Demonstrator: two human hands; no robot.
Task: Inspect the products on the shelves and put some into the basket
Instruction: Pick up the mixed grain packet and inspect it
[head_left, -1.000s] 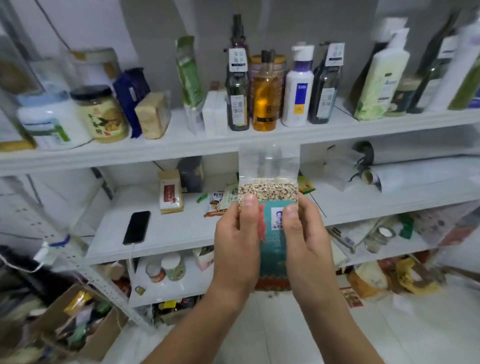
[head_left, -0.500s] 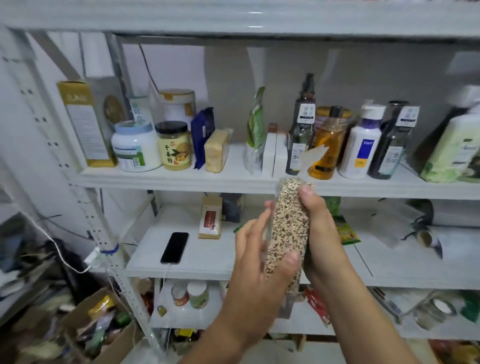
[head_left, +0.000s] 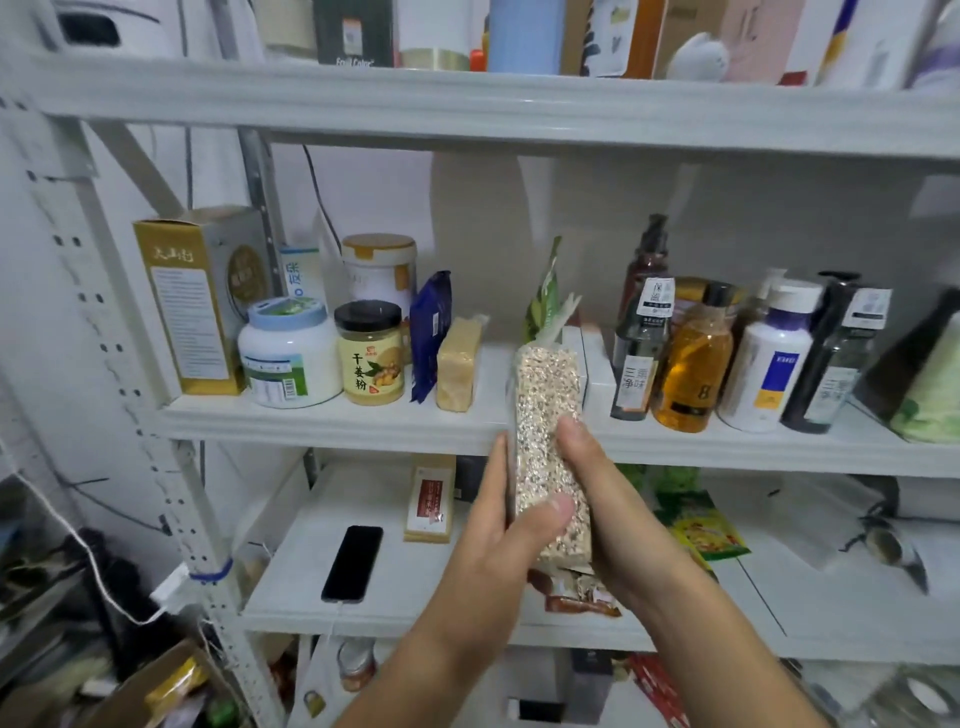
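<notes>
Grain packet (head_left: 548, 441), a clear vacuum-packed brick of mixed grains, is held upright in front of the middle shelf (head_left: 332, 423), with the left hand (head_left: 498, 535) curled round its left edge and thumb across its face, and the right hand (head_left: 618, 514) gripping its right side, fingers (head_left: 571, 431) closed on it. Inspection appears to be under way on this one product; jars, bottles and boxes such as the ginger powder jar (head_left: 370, 353) stand untouched on the shelf. No basket is in view, so placing items appears still to be done.
</notes>
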